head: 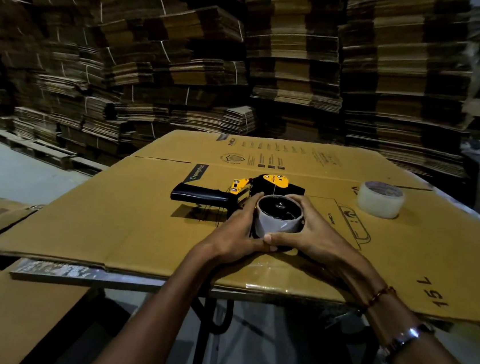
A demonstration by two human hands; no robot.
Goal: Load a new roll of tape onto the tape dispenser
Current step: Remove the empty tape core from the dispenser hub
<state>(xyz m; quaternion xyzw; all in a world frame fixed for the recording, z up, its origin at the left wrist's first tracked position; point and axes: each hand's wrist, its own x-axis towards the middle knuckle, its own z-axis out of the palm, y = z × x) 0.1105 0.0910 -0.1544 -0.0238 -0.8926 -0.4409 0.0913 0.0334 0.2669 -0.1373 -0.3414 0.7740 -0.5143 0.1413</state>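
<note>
Nearest you, both wrists come in over the front edge of the flattened carton (125, 228) that serves as your work surface. Your left hand (234, 236) and right hand (313, 238) meet around the spent core (279, 217), a bare grey ring with almost no tape on it, sitting on the hub of the tape dispenser (249, 190). Your thumbs touch each other just in front of the core, low on its near wall, and your fingers (253, 201) curl round its two sides, so both hands are clamped on it rather than spread flat. Gripping from both sides likely lets you pull the ring straight off the hub without it cocking and binding; that is my reading, not something shown.

Just past your fingertips the dispenser lies on its side, which turns the hub upward and gives you that straight pull. Its black handle points away from your left fingers, and its yellow plates sit just beyond the core.

Well beyond your right fingers, untouched, stands the new roll of tape (380, 199), clear and full, resting flat on the carton. It appears parked within reach for the swap. Behind everything rise stacks of flattened cardboard (277, 51).
</note>
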